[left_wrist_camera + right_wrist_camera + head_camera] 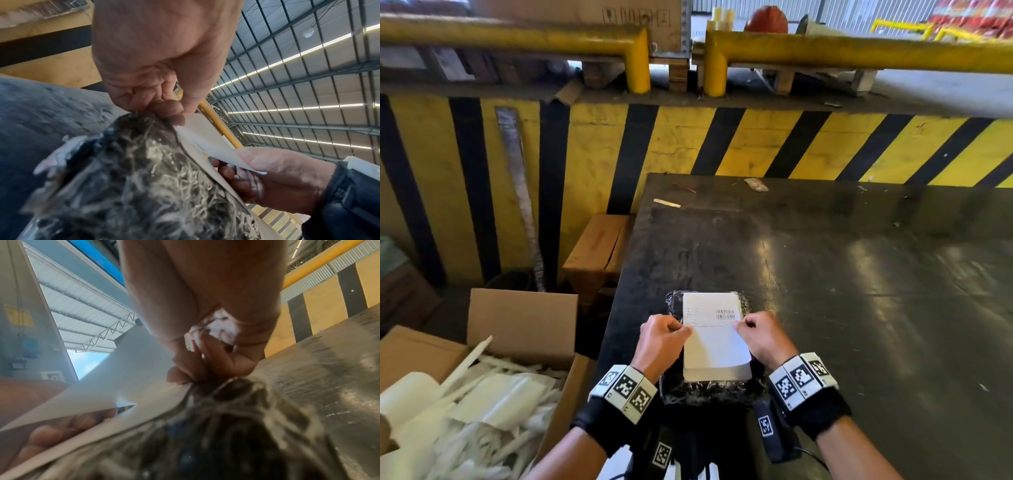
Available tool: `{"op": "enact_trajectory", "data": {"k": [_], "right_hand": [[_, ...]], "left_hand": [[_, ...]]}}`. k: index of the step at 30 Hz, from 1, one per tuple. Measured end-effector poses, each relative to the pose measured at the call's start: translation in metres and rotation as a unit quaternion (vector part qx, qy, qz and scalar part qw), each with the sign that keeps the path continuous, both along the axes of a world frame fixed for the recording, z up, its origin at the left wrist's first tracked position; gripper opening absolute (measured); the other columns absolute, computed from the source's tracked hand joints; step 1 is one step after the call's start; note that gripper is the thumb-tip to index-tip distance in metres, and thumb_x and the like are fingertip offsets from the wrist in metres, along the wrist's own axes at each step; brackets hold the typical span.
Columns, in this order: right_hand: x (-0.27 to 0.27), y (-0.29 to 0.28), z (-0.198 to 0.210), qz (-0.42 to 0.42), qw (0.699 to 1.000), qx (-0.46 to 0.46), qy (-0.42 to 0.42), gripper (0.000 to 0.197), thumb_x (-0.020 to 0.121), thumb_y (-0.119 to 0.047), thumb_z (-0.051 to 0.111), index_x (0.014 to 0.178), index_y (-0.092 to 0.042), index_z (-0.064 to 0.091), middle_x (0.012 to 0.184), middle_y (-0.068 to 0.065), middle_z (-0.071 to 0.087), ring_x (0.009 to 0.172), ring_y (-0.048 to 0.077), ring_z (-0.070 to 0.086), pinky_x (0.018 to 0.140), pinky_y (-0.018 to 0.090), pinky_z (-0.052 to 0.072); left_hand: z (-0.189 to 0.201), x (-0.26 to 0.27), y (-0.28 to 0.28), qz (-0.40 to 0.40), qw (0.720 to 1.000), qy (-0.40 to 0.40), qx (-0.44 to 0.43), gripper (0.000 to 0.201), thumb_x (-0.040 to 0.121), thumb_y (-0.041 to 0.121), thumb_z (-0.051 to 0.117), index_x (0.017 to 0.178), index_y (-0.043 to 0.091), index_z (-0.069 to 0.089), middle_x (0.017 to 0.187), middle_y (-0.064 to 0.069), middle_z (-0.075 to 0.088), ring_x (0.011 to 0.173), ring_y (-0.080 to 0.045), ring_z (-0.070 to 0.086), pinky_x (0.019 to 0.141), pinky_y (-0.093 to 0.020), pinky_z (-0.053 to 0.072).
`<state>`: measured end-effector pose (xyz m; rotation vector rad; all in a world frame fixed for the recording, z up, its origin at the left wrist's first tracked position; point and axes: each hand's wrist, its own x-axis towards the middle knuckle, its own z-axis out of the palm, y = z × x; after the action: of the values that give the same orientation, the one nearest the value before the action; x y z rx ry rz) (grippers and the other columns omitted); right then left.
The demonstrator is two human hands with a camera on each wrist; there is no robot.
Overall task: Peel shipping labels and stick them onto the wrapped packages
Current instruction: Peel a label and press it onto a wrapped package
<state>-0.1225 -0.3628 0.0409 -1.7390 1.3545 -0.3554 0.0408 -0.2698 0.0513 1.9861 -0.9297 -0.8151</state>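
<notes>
A black package [709, 389] wrapped in clear film lies at the near edge of the dark table [859, 274]. On top of it rests a white shipping label [714, 337] with a barcode on its far half. The near half is folded up off the sheet beneath. My left hand [662, 337] pinches the label's left edge at the fold, and my right hand [760, 337] pinches the right edge. The left wrist view shows my left fingertips [174, 116] on the paper [205, 139] over the package [133, 178]. In the right wrist view, curled fingers [197, 369] grip the raised sheet [127, 386].
An open cardboard box [482, 383] full of white paper scraps stands left of the table. A closed brown carton [599, 250] sits behind it. A yellow and black striped wall [722, 144] with yellow rails [859, 51] backs the table. Small scraps [756, 184] lie at the far edge.
</notes>
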Motion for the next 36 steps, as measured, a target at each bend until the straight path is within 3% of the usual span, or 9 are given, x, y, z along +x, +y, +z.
{"op": "enact_trajectory", "data": {"k": [8,12,16,20,24,27,31,34,36], "right_hand": [[0.005,-0.005,0.008,0.036,0.996,-0.015,0.086,0.03,0.091,-0.019,0.052,0.063,-0.011,0.058,0.094,0.01,0.069,0.064,0.014,0.057,0.048,0.019,0.038],[0.007,-0.008,0.017,0.071,0.985,-0.026,0.155,0.035,0.09,-0.02,0.052,0.055,-0.014,0.052,0.075,0.003,0.063,0.052,0.011,0.048,0.043,0.02,0.032],[0.012,-0.006,0.026,0.09,0.968,-0.064,0.227,0.019,0.09,-0.028,0.055,0.084,-0.013,0.065,0.097,0.007,0.069,0.079,0.023,0.064,0.06,0.024,0.044],[0.014,0.002,0.033,0.098,0.939,-0.133,0.302,0.037,0.091,-0.041,0.051,0.108,-0.01,0.063,0.112,0.009,0.068,0.096,0.028,0.065,0.076,0.032,0.049],[-0.003,0.011,0.033,0.096,0.929,-0.156,0.322,0.046,0.088,-0.054,0.049,0.103,-0.012,0.059,0.111,0.008,0.064,0.099,0.027,0.062,0.075,0.032,0.045],[-0.022,0.028,0.024,0.115,0.918,-0.237,0.297,0.047,0.087,-0.053,0.05,0.115,-0.016,0.048,0.121,0.006,0.052,0.112,0.024,0.05,0.091,0.037,0.041],[-0.041,0.062,0.007,0.193,0.888,-0.341,0.242,0.04,0.09,-0.042,0.047,0.125,-0.024,0.05,0.136,-0.002,0.05,0.128,0.02,0.044,0.103,0.037,0.035],[-0.045,0.083,-0.004,0.221,0.876,-0.324,0.28,0.045,0.094,-0.049,0.028,0.118,-0.028,0.059,0.128,-0.008,0.061,0.122,0.014,0.054,0.094,0.037,0.046],[-0.044,0.083,-0.006,0.227,0.878,-0.298,0.298,0.07,0.094,-0.059,0.004,0.133,-0.023,0.049,0.144,-0.006,0.046,0.135,0.017,0.039,0.105,0.04,0.033]], "left_hand": [[0.001,0.001,-0.002,-0.022,0.999,-0.022,0.03,0.025,0.077,0.016,0.062,0.055,0.009,0.055,0.057,-0.006,0.052,0.05,-0.015,0.046,0.05,-0.024,0.039],[0.003,0.001,-0.006,-0.031,0.996,-0.064,0.058,0.034,0.077,0.017,0.062,0.047,0.012,0.047,0.056,-0.002,0.054,0.053,-0.016,0.049,0.053,-0.025,0.039],[0.005,0.001,-0.009,-0.052,0.987,-0.109,0.101,0.035,0.079,0.028,0.064,0.051,0.01,0.053,0.083,-0.012,0.07,0.081,-0.028,0.067,0.07,-0.03,0.051],[0.003,0.001,-0.006,-0.061,0.974,-0.172,0.135,0.05,0.082,0.049,0.06,0.086,0.0,0.062,0.099,-0.013,0.069,0.094,-0.031,0.065,0.075,-0.034,0.051],[0.0,0.001,0.012,-0.086,0.961,-0.243,0.102,0.042,0.083,0.054,0.058,0.067,0.016,0.048,0.085,-0.002,0.063,0.084,-0.024,0.062,0.063,-0.029,0.04],[-0.004,-0.002,0.027,-0.136,0.931,-0.338,0.015,0.032,0.084,0.053,0.056,0.09,0.022,0.051,0.102,0.003,0.055,0.101,-0.02,0.052,0.076,-0.029,0.037],[-0.019,-0.011,0.042,-0.252,0.885,-0.389,0.04,0.105,0.07,0.081,-0.008,0.149,0.014,0.017,0.159,-0.012,0.007,0.147,-0.028,0.001,0.117,-0.04,0.007],[-0.03,-0.016,0.044,-0.283,0.885,-0.365,0.063,0.12,0.051,0.077,-0.037,0.15,0.017,-0.008,0.157,-0.01,-0.018,0.139,-0.023,-0.027,0.112,-0.036,-0.013],[-0.033,-0.016,0.043,-0.288,0.885,-0.359,0.065,0.115,0.054,0.076,-0.035,0.15,0.017,-0.011,0.155,-0.007,-0.024,0.135,-0.021,-0.031,0.11,-0.035,-0.016]]}}
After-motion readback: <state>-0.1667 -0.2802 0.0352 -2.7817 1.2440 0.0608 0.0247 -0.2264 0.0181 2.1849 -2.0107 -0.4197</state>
